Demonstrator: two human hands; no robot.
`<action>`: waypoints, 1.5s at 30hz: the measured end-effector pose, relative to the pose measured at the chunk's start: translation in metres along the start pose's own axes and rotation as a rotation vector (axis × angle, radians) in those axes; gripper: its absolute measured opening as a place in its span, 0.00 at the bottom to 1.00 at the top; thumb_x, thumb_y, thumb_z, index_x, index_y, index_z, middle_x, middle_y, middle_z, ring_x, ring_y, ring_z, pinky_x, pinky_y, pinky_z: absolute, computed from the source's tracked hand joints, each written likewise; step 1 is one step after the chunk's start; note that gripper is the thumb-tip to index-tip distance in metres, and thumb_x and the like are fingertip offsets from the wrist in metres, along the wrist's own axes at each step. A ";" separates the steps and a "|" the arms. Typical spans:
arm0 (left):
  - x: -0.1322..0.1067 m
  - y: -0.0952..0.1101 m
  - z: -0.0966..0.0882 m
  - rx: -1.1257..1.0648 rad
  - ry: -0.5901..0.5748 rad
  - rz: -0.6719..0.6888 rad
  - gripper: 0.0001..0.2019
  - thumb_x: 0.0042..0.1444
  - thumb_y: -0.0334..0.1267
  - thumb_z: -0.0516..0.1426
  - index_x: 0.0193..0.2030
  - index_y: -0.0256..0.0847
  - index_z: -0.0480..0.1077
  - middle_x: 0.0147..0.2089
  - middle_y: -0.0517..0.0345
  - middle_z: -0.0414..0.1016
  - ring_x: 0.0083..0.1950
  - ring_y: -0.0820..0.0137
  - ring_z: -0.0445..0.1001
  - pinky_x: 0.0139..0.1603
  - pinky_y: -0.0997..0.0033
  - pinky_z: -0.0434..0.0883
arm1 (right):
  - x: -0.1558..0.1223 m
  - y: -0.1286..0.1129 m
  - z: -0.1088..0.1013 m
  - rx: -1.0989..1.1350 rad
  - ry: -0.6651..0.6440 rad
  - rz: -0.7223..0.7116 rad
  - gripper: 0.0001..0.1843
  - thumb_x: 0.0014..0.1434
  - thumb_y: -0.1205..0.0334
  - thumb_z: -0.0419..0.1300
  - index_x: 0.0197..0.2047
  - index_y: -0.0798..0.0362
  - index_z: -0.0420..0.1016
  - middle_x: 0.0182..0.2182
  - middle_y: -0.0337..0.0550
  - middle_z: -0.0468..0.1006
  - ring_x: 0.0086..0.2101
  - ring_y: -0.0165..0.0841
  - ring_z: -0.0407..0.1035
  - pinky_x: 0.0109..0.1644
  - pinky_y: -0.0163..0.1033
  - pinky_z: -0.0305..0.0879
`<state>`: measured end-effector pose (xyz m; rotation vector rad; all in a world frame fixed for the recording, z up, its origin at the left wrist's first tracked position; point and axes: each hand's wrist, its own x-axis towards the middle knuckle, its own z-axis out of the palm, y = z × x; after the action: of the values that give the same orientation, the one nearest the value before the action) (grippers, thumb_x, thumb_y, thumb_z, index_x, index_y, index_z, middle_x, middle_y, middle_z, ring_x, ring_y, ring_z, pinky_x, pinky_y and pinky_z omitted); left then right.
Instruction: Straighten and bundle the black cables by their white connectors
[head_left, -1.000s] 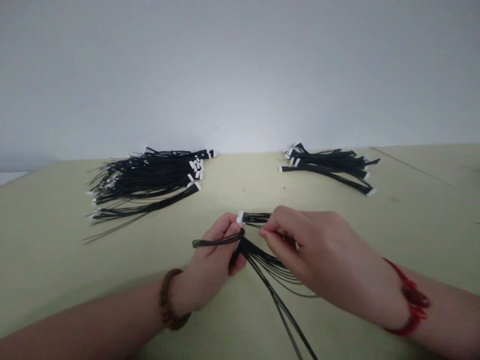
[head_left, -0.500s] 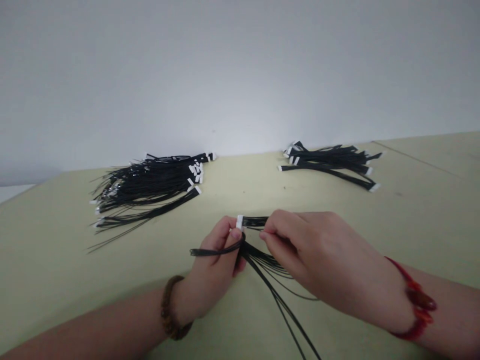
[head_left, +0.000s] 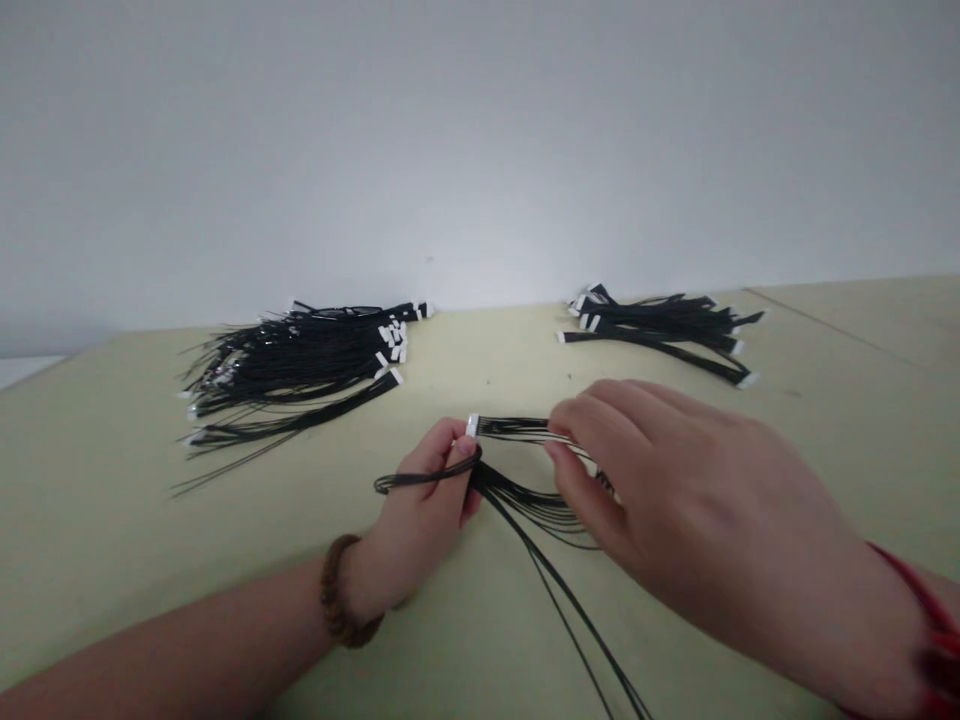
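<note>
My left hand (head_left: 424, 510) is closed on a black wire harness (head_left: 525, 500), its thumb just below the white connector (head_left: 472, 425). A folded loop of black wire (head_left: 409, 482) lies across that thumb and sticks out to the left. From the connector, thin wires run right to my right hand (head_left: 697, 520), whose thumb and forefinger loosely take hold of them, a small gap between the tips. More wires fan out below the right fingers, and a few long strands trail down to the lower edge. The right palm hides the far ends.
At the back left lies a heap of black wire harnesses (head_left: 307, 355) with white connectors, a single harness (head_left: 322, 408) in front. A smaller pile of harnesses (head_left: 660, 318) sits at the back right. Behind the pale yellow table (head_left: 225, 570) rises a light wall (head_left: 480, 150).
My right hand has slid to the right along the wires, away from the connector, and its thumb and forefinger have loosened slightly. My left hand keeps its grip, shifted slightly up and left.
</note>
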<state>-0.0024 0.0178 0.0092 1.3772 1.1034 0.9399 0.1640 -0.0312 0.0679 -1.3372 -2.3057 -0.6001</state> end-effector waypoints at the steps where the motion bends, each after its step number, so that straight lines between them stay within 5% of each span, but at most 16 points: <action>1: 0.000 0.001 0.001 -0.007 0.013 0.005 0.13 0.56 0.47 0.49 0.30 0.39 0.60 0.18 0.71 0.56 0.16 0.87 0.53 0.15 0.91 0.52 | -0.005 -0.001 -0.005 0.023 -0.006 -0.023 0.05 0.49 0.69 0.55 0.25 0.51 0.63 0.20 0.41 0.65 0.20 0.35 0.58 0.23 0.40 0.45; 7: -0.002 -0.003 -0.001 -0.004 -0.030 0.010 0.14 0.56 0.50 0.48 0.32 0.39 0.61 0.18 0.70 0.58 0.17 0.85 0.55 0.16 0.89 0.54 | -0.020 -0.008 0.007 0.241 -0.474 -0.044 0.12 0.40 0.79 0.52 0.19 0.52 0.67 0.15 0.37 0.66 0.15 0.29 0.55 0.21 0.37 0.40; 13: -0.004 -0.007 -0.005 -0.012 -0.102 0.112 0.14 0.57 0.50 0.47 0.32 0.40 0.60 0.18 0.69 0.61 0.18 0.86 0.57 0.18 0.89 0.55 | 0.013 -0.005 0.025 0.632 -0.495 0.141 0.14 0.57 0.69 0.51 0.21 0.55 0.67 0.16 0.32 0.62 0.18 0.21 0.51 0.24 0.31 0.45; 23: -0.002 -0.004 -0.002 0.009 -0.087 0.059 0.14 0.57 0.49 0.48 0.31 0.40 0.60 0.18 0.70 0.60 0.18 0.86 0.56 0.17 0.89 0.54 | 0.012 -0.008 0.022 0.545 -0.434 0.239 0.09 0.53 0.68 0.51 0.23 0.56 0.66 0.19 0.36 0.65 0.20 0.24 0.54 0.25 0.33 0.47; 28: 0.000 -0.004 0.000 0.033 0.007 -0.029 0.15 0.55 0.50 0.48 0.30 0.40 0.60 0.17 0.70 0.58 0.17 0.85 0.55 0.15 0.89 0.53 | 0.021 0.023 0.014 1.548 -0.752 0.487 0.09 0.53 0.72 0.48 0.35 0.58 0.69 0.22 0.37 0.67 0.19 0.22 0.61 0.22 0.29 0.56; 30: 0.000 -0.005 0.001 0.020 0.033 -0.057 0.15 0.55 0.52 0.49 0.30 0.41 0.60 0.17 0.70 0.59 0.17 0.84 0.56 0.15 0.89 0.54 | 0.024 0.040 0.011 1.789 -0.704 0.430 0.09 0.54 0.72 0.51 0.37 0.60 0.71 0.26 0.41 0.70 0.23 0.22 0.64 0.27 0.29 0.61; 34: 0.000 -0.004 0.002 0.054 0.021 -0.065 0.15 0.55 0.52 0.47 0.30 0.42 0.60 0.17 0.70 0.59 0.17 0.84 0.56 0.14 0.89 0.53 | 0.027 0.058 -0.002 1.663 -0.155 0.334 0.06 0.57 0.64 0.57 0.32 0.53 0.76 0.32 0.38 0.72 0.33 0.23 0.66 0.39 0.30 0.63; 37: 0.000 -0.002 0.003 0.074 -0.005 -0.062 0.15 0.56 0.51 0.46 0.30 0.41 0.60 0.16 0.70 0.59 0.16 0.85 0.55 0.14 0.90 0.52 | 0.029 0.052 -0.017 1.765 0.272 0.523 0.19 0.65 0.60 0.41 0.33 0.46 0.73 0.30 0.26 0.71 0.26 0.16 0.63 0.31 0.27 0.59; 39: 0.000 -0.001 0.003 0.052 -0.016 -0.063 0.15 0.56 0.51 0.46 0.29 0.41 0.59 0.16 0.70 0.59 0.16 0.85 0.55 0.14 0.90 0.53 | 0.029 0.043 -0.023 1.735 0.235 0.556 0.21 0.65 0.62 0.37 0.38 0.45 0.70 0.25 0.24 0.69 0.17 0.14 0.56 0.22 0.25 0.52; 41: -0.001 -0.001 0.002 0.017 -0.031 -0.068 0.15 0.56 0.51 0.47 0.29 0.41 0.59 0.16 0.70 0.59 0.16 0.85 0.55 0.14 0.89 0.53 | 0.026 0.033 -0.020 1.555 -0.034 0.457 0.10 0.62 0.61 0.46 0.37 0.49 0.68 0.21 0.27 0.70 0.14 0.16 0.57 0.18 0.25 0.51; 43: -0.002 -0.001 0.001 -0.025 -0.053 -0.076 0.15 0.56 0.51 0.47 0.30 0.41 0.60 0.16 0.70 0.59 0.16 0.85 0.56 0.15 0.89 0.54 | 0.021 0.022 -0.010 1.188 -0.230 0.340 0.04 0.57 0.62 0.54 0.32 0.53 0.68 0.19 0.32 0.71 0.17 0.21 0.62 0.19 0.28 0.54; 45: -0.004 -0.002 0.000 -0.062 -0.070 -0.090 0.14 0.55 0.51 0.48 0.31 0.41 0.61 0.15 0.70 0.60 0.16 0.85 0.56 0.15 0.88 0.54 | 0.016 0.014 0.002 0.764 -0.232 0.238 0.05 0.56 0.64 0.55 0.29 0.55 0.69 0.20 0.36 0.71 0.20 0.24 0.64 0.22 0.31 0.55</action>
<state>-0.0031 0.0141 0.0074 1.2902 1.0656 0.8481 0.1687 -0.0125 0.0770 -1.2837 -2.1366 0.4985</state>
